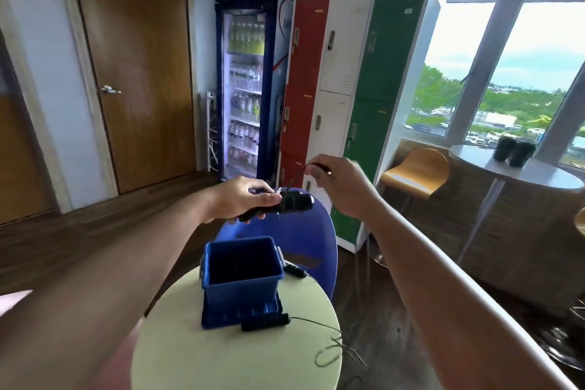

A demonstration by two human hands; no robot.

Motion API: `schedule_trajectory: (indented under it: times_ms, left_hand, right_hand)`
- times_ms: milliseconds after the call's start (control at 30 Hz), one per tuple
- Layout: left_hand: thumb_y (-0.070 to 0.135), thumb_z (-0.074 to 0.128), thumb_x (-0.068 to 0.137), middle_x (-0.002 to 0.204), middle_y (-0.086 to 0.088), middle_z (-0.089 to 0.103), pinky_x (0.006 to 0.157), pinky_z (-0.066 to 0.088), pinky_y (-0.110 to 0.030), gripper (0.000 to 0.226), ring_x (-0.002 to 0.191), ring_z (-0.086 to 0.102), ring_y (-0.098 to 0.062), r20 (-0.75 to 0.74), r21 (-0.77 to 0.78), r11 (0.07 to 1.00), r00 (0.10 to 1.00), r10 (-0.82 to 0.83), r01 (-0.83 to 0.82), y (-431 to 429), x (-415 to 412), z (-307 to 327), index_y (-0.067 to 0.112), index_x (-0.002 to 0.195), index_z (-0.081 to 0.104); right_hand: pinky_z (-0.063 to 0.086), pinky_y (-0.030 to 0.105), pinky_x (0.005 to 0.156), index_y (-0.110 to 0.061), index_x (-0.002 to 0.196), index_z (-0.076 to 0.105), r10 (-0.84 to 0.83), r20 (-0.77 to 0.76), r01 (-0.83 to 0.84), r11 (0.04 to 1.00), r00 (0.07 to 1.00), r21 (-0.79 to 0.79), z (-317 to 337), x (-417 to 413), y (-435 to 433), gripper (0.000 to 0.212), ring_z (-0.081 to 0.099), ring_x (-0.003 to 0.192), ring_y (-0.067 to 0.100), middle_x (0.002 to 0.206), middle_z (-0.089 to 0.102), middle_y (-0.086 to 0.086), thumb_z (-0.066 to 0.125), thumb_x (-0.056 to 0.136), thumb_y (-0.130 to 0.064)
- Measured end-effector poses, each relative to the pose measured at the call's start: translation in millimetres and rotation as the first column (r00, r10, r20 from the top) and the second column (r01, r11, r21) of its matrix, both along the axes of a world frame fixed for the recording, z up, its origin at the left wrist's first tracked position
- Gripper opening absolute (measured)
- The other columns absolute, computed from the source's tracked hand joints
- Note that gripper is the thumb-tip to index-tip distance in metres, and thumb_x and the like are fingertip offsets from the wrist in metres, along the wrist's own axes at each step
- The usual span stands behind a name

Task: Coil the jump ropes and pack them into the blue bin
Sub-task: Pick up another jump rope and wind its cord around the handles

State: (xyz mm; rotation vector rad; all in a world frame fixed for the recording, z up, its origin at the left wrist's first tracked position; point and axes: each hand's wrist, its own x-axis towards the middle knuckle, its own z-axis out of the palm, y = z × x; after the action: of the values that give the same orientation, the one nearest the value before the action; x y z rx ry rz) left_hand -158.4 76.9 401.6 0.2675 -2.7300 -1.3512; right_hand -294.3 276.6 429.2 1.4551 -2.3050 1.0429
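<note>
At lower centre of the frame: blue bin [242,275] sitting on the round table [190,358], its dark interior not showing any contents. A second rope's handle [265,322] and loose cord [335,347] are lying beside it, not yet coiled. At mid-frame above: left hand [243,199] is gripping paired black handles [292,203]. Right hand [343,188] is pinching the thin cord [299,172]. Winding is apparently under way; nothing is visibly packed yet.
</note>
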Motion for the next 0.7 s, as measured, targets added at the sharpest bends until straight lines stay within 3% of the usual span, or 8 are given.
schedule_trajectory:
  times_ms: [100,167,267,367,467,600,633,700]
  left_hand:
    - [0.073,0.072,0.073,0.099,-0.013,0.074,0.051,0.038,-0.028,0.067,0.069,0.06,-0.018,0.005,0.209,0.962,0.984,-0.181,0.176,2.0,11.8,7.0,0.022,0.116,0.068]
    - [0.065,0.079,0.071,0.105,-0.016,0.072,0.054,0.037,-0.029,0.07,0.071,0.059,-0.019,-0.008,0.297,0.917,0.962,-0.274,0.264,3.1,11.9,11.6,0.018,0.12,0.064]
    - [0.043,0.079,0.077,0.11,-0.02,0.066,0.054,0.038,-0.028,0.07,0.075,0.058,-0.02,-0.08,0.411,0.843,0.935,-0.345,0.346,1.3,11.8,20.3,0.012,0.133,0.052]
    - [0.029,0.07,0.079,0.107,-0.017,0.064,0.05,0.04,-0.022,0.07,0.073,0.057,-0.018,-0.18,0.513,0.796,0.947,-0.265,0.32,0.3,12.4,27.6,0.006,0.139,0.045]
    - [0.032,0.073,0.073,0.101,-0.014,0.066,0.047,0.037,-0.021,0.067,0.069,0.056,-0.017,-0.206,0.55,0.817,0.976,-0.071,0.176,3.3,7.7,33.8,0.003,0.129,0.049]
    - [0.026,0.071,0.088,0.094,-0.015,0.062,0.045,0.036,-0.024,0.027,0.063,0.054,-0.017,-0.181,0.529,0.842,0.955,0.235,-0.107,6.1,-7.6,36.4,0.011,0.104,0.057]
    - [0.026,0.068,0.093,0.093,-0.015,0.06,0.046,0.038,-0.026,0.022,0.063,0.053,-0.018,-0.191,0.449,0.87,0.929,0.317,-0.205,4.2,-11.7,35.0,0.011,0.102,0.056]
    - [0.036,0.067,0.095,0.093,-0.012,0.059,0.058,0.046,-0.034,0.034,0.072,0.057,-0.023,-0.206,0.112,0.896,0.872,0.445,-0.43,-2.3,-17.3,27.2,0.012,0.11,0.05]
  right_hand:
    - [0.039,0.021,0.053,-0.026,0.087,0.07,0.051,0.129,-0.046,0.998,0.99,-0.041,4.2,-9.5,1.9,0.012,0.048,0.053,0.004,0.062,0.059,-0.011,0.064,0.097,-0.026]
    - [0.04,0.021,0.056,-0.021,0.083,0.071,0.088,0.274,-0.072,0.995,0.958,-0.067,1.6,-7.8,0.6,0.013,0.049,0.053,0.002,0.062,0.06,-0.01,0.066,0.096,-0.023]
    - [0.043,0.029,0.053,-0.01,0.075,0.063,0.179,0.631,-0.085,0.981,0.755,-0.177,-12.3,0.1,-5.3,0.023,0.052,0.05,0.012,0.056,0.06,0.001,0.058,0.096,-0.003]
    - [0.03,0.025,0.046,-0.021,0.076,0.065,0.139,0.541,-0.083,0.988,0.829,-0.127,-36.6,4.5,-17.2,0.026,0.038,0.048,0.016,0.057,0.054,0.002,0.057,0.1,-0.021]
    - [0.034,0.025,0.047,-0.023,0.09,0.069,0.106,0.463,-0.08,0.994,0.88,-0.075,-46.1,11.8,-26.4,0.027,0.04,0.051,0.02,0.052,0.056,-0.009,0.047,0.106,-0.02]
    - [0.036,0.021,0.051,-0.008,0.106,0.066,0.049,0.432,-0.084,0.995,0.901,0.062,-48.5,14.9,-30.2,0.023,0.046,0.046,0.005,0.06,0.056,-0.003,0.045,0.105,-0.017]
    - [0.036,0.019,0.051,-0.008,0.105,0.066,0.033,0.418,-0.08,0.992,0.908,0.096,-48.1,15.1,-29.5,0.022,0.044,0.043,0.0,0.062,0.057,-0.002,0.047,0.105,-0.02]
    - [0.036,0.02,0.05,-0.008,0.1,0.065,0.02,0.356,-0.084,0.983,0.934,0.166,-44.8,14.8,-27.5,0.022,0.045,0.047,0.004,0.065,0.058,-0.002,0.051,0.104,-0.025]
